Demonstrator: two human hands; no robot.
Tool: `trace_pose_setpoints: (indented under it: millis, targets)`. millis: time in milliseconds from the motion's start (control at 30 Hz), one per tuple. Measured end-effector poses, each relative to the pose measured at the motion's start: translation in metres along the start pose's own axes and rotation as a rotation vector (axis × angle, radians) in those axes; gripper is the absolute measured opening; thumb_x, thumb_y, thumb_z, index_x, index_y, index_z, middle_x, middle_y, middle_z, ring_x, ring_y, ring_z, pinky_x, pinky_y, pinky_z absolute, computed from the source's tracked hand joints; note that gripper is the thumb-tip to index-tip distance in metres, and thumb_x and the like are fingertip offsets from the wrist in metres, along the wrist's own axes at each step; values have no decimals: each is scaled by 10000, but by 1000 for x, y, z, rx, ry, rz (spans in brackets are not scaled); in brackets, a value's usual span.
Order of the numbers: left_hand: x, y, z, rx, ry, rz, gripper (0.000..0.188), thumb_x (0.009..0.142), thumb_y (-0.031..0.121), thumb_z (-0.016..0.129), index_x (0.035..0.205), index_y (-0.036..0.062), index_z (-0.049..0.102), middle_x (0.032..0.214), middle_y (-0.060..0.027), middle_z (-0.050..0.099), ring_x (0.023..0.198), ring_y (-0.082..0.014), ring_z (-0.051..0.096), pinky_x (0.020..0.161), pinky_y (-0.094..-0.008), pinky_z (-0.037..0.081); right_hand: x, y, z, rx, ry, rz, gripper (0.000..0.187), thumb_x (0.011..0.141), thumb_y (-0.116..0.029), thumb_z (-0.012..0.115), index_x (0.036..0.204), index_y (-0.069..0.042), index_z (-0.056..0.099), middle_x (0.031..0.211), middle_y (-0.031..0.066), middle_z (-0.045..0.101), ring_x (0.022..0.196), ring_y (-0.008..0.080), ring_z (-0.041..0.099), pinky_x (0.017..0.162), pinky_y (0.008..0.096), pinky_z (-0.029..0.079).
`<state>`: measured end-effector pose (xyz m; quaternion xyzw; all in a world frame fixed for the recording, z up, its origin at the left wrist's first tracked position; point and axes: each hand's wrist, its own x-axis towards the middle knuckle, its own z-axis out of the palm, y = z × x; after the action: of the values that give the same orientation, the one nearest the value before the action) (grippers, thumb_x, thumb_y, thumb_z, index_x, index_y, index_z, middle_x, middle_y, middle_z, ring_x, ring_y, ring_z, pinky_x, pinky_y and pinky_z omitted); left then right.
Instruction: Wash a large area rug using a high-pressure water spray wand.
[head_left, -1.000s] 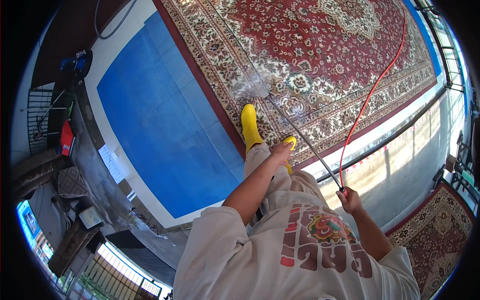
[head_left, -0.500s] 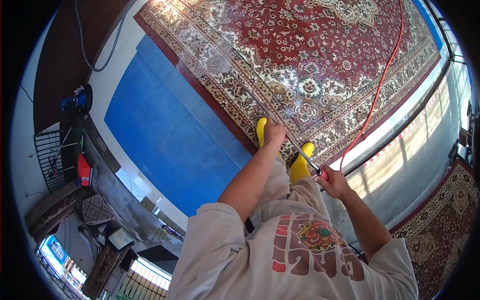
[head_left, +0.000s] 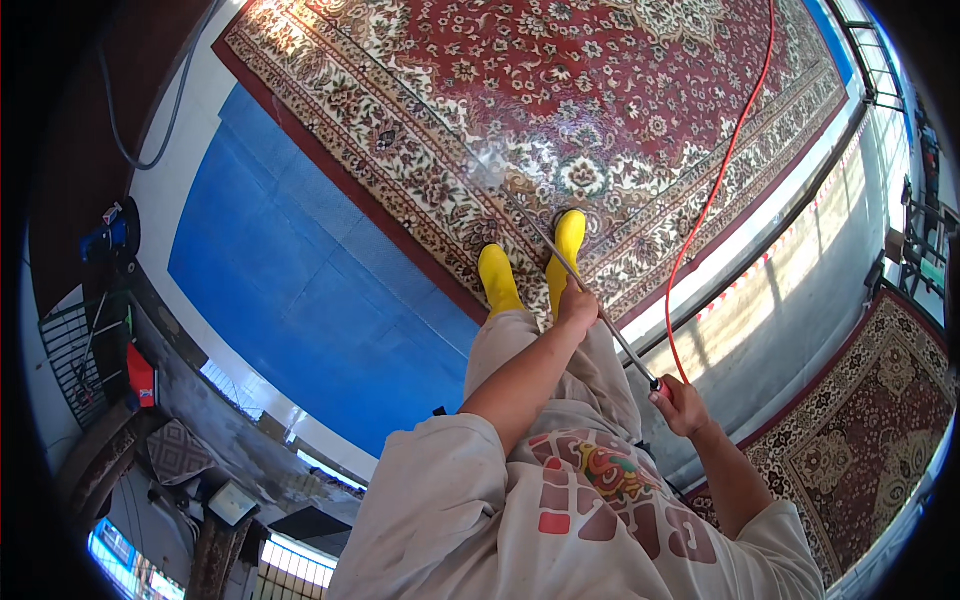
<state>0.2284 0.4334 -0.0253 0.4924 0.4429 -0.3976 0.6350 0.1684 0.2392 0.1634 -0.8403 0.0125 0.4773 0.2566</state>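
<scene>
My left hand (head_left: 577, 308) is closed around the shaft of a long metal spray wand (head_left: 622, 342). My right hand (head_left: 682, 408) grips its red handle (head_left: 661, 389) by my right side. The wand slants forward and left past my boots. Off its far end, whitish spray (head_left: 490, 165) blurs the pattern of a large red and cream floral carpet (head_left: 620, 110), whose surface shines wet in places. From the handle end, a red hose (head_left: 700, 235) runs away over the carpet. I stand on the carpet's near corner in yellow boots (head_left: 570, 236).
Blue flooring (head_left: 300, 250) borders the carpet on the left. A second patterned carpet (head_left: 850, 440) lies at the lower right. A grey hose (head_left: 178, 110) hangs at the upper left. A dark metal rail (head_left: 740, 285) follows the right side. Brown seating (head_left: 95, 460) stands at the lower left.
My right boot has stepped forward on the carpet. The wand has swung, and the spray has moved from the left border toward the carpet's inner corner. Both hands keep their hold.
</scene>
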Motion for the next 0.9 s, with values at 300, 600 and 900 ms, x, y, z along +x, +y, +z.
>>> trace_pose_setpoints:
  millis: [300, 600, 900]
  targets:
    - [60, 96, -64, -187, 129, 146, 173, 935, 117, 402, 1104, 155, 403, 683, -54, 523, 415, -118, 438, 327, -252, 329, 118, -44, -32, 46, 8, -110, 409, 851, -412, 533, 940, -13, 537, 726, 239, 582, 740, 428, 573, 632, 454, 443]
    - [53, 137, -61, -73, -22, 5, 531, 955, 241, 399, 1419, 178, 150, 891, -103, 611, 706, -183, 623, 562, -289, 519, 140, 2, -88, -11, 0, -179, 391, 851, -402, 541, 927, -19, 527, 687, 218, 580, 707, 420, 576, 621, 463, 449]
    - [36, 59, -24, 319, 2, -114, 382, 929, 232, 443, 1289, 106, 448, 884, -84, 632, 657, -157, 581, 587, -284, 488, 88, 110, -121, 3, 70, 16, 378, 840, -389, 566, 788, -16, 527, 647, 204, 581, 669, 414, 583, 580, 443, 460]
